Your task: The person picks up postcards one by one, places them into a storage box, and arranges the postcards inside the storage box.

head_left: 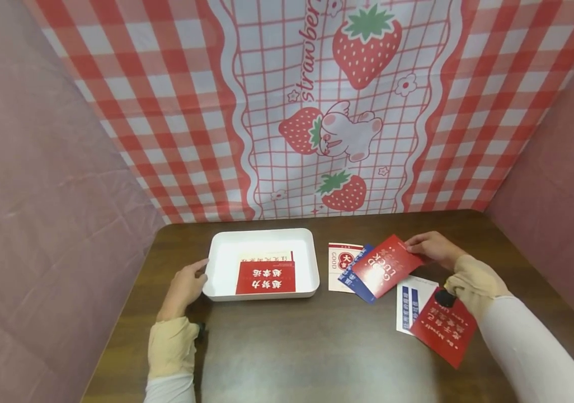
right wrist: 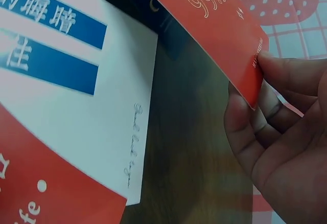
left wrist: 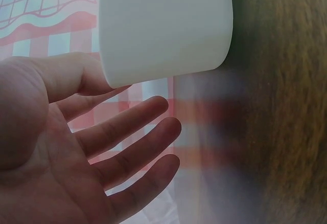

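Fingers of right hand (head_left: 434, 249) pinch red GOOD LUCK card (head_left: 384, 267), lying toward 8 o'clock, long axis 2-to-8; white tray (head_left: 224, 252) at 9, left hand (head_left: 186, 284) nearer it, fingers loosely extended

On the far cloth (head_left: 262, 140) we read "strawber", cut off by the picture's edge. In the white tray (head_left: 257, 243) at left, a red card (head_left: 267, 277) bears 越努力 and 越幸运, upside down to us. Right of it, a cream card (head_left: 338, 280) says "GOOD" and 大; the tilted red card (head_left: 386, 266) says "GOOD LUCK". Nearer, a white card (head_left: 414, 285) shows 的晦暗 on a blue band and small script, perhaps "Good luck to you". The nearest red card (head_left: 443, 330) reads "Be Myself" and "Love Life".
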`<state>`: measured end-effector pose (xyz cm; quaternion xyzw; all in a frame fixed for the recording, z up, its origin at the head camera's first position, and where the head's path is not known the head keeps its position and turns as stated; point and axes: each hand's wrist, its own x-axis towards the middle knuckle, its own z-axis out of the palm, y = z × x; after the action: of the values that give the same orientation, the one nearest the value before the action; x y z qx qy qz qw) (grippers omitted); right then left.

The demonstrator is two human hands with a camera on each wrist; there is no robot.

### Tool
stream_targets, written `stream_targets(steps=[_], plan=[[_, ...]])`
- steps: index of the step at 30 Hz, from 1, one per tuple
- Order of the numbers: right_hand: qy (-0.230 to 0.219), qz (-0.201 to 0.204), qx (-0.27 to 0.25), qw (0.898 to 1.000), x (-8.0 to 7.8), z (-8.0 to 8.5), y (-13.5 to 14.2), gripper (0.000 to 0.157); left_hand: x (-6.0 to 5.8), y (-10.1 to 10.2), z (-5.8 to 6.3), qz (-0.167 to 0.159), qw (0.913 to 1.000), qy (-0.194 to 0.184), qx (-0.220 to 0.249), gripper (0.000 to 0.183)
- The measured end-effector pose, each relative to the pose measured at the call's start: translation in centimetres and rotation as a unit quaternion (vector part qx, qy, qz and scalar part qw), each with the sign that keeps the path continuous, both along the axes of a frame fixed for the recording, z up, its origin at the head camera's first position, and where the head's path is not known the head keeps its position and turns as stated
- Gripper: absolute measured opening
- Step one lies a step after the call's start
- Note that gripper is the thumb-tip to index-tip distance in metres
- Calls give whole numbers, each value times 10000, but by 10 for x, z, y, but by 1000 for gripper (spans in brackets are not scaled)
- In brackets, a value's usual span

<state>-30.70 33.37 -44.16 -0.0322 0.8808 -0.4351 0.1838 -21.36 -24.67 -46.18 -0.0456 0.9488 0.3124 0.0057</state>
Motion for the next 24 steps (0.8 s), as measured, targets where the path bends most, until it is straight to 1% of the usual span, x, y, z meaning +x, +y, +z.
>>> stream_targets(steps=[5,10,12,18,21,24], plan=[[-64,-128,-242,9996,-2,5,-3,46,-1,0,0,-21,10000,30,58,49],[-166,-246,-704,9971,-2,0,-8,48,0,-2,0,-16,10000,-30,64,48],[-201,-269,-870,9956,-2,0,-10,46,0,-3,-1,-4,10000,-58,67,48],[-159,-347,-1094,9933,-2,7,-16,41,-3,-3,-2,0,9999,-101,13,49],[-141,-400,-1257,9912,-2,10,-19,35,-3,-3,-1,-8,9999,-136,30,49],[-169,-453,-1462,9881,-2,13,-22,20,-2,-3,-1,-15,9999,-119,29,49]])
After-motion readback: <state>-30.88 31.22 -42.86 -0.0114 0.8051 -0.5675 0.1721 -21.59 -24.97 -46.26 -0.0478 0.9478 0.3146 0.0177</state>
